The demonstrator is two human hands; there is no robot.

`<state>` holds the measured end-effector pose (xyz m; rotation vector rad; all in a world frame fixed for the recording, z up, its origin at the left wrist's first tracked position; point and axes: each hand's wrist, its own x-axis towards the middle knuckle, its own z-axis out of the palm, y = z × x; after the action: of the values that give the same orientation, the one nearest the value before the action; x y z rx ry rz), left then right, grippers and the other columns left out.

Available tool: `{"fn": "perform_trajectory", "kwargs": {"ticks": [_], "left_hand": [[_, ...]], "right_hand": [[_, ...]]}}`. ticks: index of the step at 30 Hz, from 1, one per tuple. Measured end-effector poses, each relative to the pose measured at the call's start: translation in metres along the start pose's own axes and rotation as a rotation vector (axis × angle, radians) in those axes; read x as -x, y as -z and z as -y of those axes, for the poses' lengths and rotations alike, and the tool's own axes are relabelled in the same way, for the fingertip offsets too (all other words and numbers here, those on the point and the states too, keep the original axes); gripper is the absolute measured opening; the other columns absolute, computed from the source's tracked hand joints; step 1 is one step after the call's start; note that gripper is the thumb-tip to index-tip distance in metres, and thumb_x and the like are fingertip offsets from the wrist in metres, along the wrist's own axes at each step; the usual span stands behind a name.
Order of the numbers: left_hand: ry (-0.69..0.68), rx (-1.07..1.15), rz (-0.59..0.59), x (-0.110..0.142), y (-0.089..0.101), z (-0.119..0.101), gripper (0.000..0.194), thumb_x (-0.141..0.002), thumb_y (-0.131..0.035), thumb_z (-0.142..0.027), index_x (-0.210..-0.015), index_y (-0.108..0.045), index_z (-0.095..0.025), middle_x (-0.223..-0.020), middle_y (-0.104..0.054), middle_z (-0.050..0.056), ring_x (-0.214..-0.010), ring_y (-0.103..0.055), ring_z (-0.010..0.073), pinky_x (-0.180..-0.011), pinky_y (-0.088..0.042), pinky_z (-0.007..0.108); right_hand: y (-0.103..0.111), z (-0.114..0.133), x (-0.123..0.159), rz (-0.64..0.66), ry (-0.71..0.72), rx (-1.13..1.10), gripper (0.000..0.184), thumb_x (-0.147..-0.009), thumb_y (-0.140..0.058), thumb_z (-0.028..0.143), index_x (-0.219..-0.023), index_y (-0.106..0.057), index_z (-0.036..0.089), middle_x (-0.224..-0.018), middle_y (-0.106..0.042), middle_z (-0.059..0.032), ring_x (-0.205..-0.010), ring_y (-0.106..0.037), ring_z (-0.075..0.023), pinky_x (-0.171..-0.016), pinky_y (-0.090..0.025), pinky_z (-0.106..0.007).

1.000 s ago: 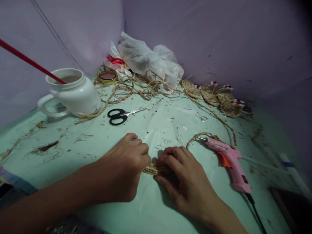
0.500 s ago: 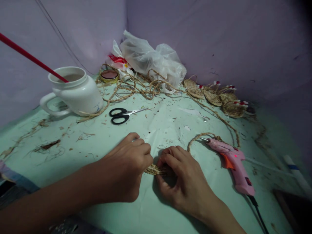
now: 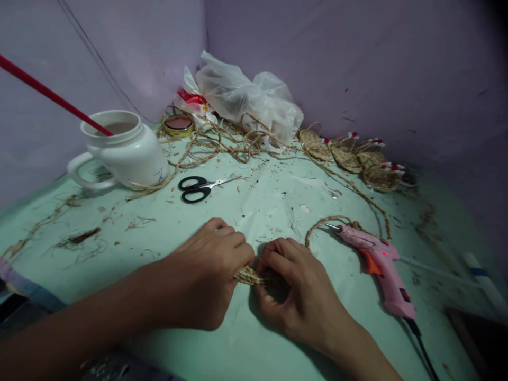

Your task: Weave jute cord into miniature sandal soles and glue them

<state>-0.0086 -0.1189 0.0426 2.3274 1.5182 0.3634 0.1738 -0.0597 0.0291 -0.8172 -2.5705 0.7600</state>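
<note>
Between my two hands is a small coil of braided straw rope (image 3: pixel 248 275), mostly covered by fingers. My left hand (image 3: pixel 216 275) is closed over its left side, knuckles up. Thumb and fingers of my right hand (image 3: pixel 291 286) pinch its right edge. A length of the braided rope (image 3: pixel 323 223) emerges beyond my right hand and curves past the pink glue gun (image 3: pixel 381 264), which lies on its side with a small red light lit. Black-handled scissors (image 3: pixel 198 188) rest on the table beyond my left hand.
A white mug (image 3: pixel 125 153) with a red stick (image 3: pixel 51 95) stands at left. Tangled rope (image 3: pixel 230 143) and a clear plastic bag (image 3: pixel 254 98) lie at the back. Round woven pieces (image 3: pixel 349 156) with red-white trims sit by the wall. Straw scraps (image 3: pixel 81 235) litter the green table (image 3: pixel 222 352).
My left hand has shifted slightly right, its fingers closer to my right hand. The right hand stays in place on the coil.
</note>
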Motion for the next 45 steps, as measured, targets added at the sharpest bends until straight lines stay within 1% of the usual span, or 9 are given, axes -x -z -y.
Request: {"fn": "perform_trajectory", "kwargs": {"ticks": [4, 9, 18, 24, 29, 32, 34, 40, 45], "left_hand": [[-0.006, -0.014, 0.003, -0.003, 0.002, -0.001, 0.008, -0.071, -0.053, -0.013, -0.077, -0.053, -0.018, -0.079, -0.053, 0.004, -0.08, -0.048, 0.0201, -0.083, -0.037, 0.042], [-0.006, -0.03, -0.002, -0.005, 0.001, -0.003, 0.009, -0.069, -0.053, -0.011, -0.075, -0.052, -0.018, -0.078, -0.052, 0.003, -0.079, -0.047, 0.0194, -0.086, -0.036, 0.042], [-0.025, 0.012, -0.054, -0.01, -0.008, -0.011, 0.011, -0.073, -0.055, -0.017, -0.084, -0.058, -0.017, -0.083, -0.055, 0.004, -0.084, -0.049, 0.0199, -0.101, -0.027, 0.047], [-0.039, -0.013, -0.123, -0.012, -0.014, -0.014, 0.007, -0.074, -0.052, -0.015, -0.076, -0.059, -0.016, -0.076, -0.055, 0.004, -0.079, -0.049, 0.019, -0.102, -0.027, 0.049], [-0.062, -0.002, -0.152, -0.012, -0.015, -0.013, 0.009, -0.074, -0.051, -0.013, -0.075, -0.059, -0.017, -0.074, -0.055, 0.004, -0.076, -0.049, 0.0185, -0.1, -0.028, 0.05], [-0.063, 0.007, -0.156, -0.012, -0.016, -0.012, 0.01, -0.075, -0.051, -0.013, -0.075, -0.06, -0.017, -0.074, -0.055, 0.003, -0.075, -0.049, 0.0177, -0.1, -0.028, 0.049], [-0.06, 0.007, -0.149, -0.012, -0.016, -0.013, 0.01, -0.076, -0.051, -0.013, -0.076, -0.06, -0.017, -0.073, -0.054, 0.003, -0.075, -0.048, 0.0175, -0.1, -0.028, 0.05], [-0.049, -0.008, -0.136, -0.013, -0.015, -0.014, 0.017, -0.075, -0.051, -0.011, -0.087, -0.06, -0.018, -0.076, -0.055, 0.003, -0.077, -0.049, 0.0184, -0.099, -0.028, 0.05], [-0.067, 0.004, -0.134, -0.014, -0.017, -0.014, 0.011, -0.074, -0.049, -0.01, -0.07, -0.056, -0.017, -0.072, -0.054, 0.002, -0.073, -0.048, 0.0166, -0.099, -0.029, 0.05]], "right_hand": [[0.004, 0.0, 0.003, 0.027, -0.019, -0.03, 0.012, -0.068, -0.057, 0.012, -0.078, -0.06, 0.018, -0.083, -0.056, -0.0047, -0.077, -0.05, -0.0201, -0.067, -0.039, -0.035], [0.015, -0.002, 0.01, 0.083, -0.044, -0.018, 0.029, -0.069, -0.06, 0.011, -0.097, -0.056, 0.019, -0.1, -0.054, -0.0068, -0.088, -0.048, -0.0214, -0.076, -0.04, -0.037], [0.013, -0.002, 0.004, 0.084, -0.016, 0.086, 0.014, -0.068, -0.057, 0.011, -0.08, -0.056, 0.018, -0.087, -0.055, -0.0039, -0.081, -0.047, -0.021, -0.075, -0.036, -0.039], [0.029, -0.006, 0.014, 0.051, -0.032, 0.122, 0.027, -0.07, -0.062, 0.015, -0.096, -0.059, 0.019, -0.098, -0.059, -0.0066, -0.089, -0.049, -0.0234, -0.079, -0.037, -0.041], [0.041, -0.016, 0.021, 0.057, -0.013, 0.09, 0.02, -0.074, -0.064, 0.016, -0.093, -0.062, 0.023, -0.094, -0.062, -0.0045, -0.086, -0.051, -0.022, -0.076, -0.038, -0.039], [0.041, -0.024, 0.021, 0.062, 0.026, 0.065, 0.017, -0.081, -0.056, 0.014, -0.094, -0.064, 0.022, -0.09, -0.064, -0.0045, -0.084, -0.053, -0.0206, -0.073, -0.038, -0.037], [0.038, -0.028, 0.021, 0.038, 0.053, 0.067, 0.022, -0.083, -0.05, 0.009, -0.094, -0.066, 0.021, -0.086, -0.066, -0.005, -0.081, -0.054, -0.02, -0.07, -0.038, -0.036], [0.033, -0.028, 0.02, 0.053, 0.029, 0.097, 0.03, -0.079, -0.051, 0.004, -0.095, -0.067, 0.023, -0.082, -0.066, -0.003, -0.078, -0.054, -0.0189, -0.068, -0.035, -0.034], [0.035, -0.022, 0.018, 0.085, -0.02, 0.1, 0.025, -0.078, -0.051, 0.004, -0.089, -0.067, 0.02, -0.08, -0.066, -0.003, -0.076, -0.054, -0.019, -0.069, -0.035, -0.035]]}}
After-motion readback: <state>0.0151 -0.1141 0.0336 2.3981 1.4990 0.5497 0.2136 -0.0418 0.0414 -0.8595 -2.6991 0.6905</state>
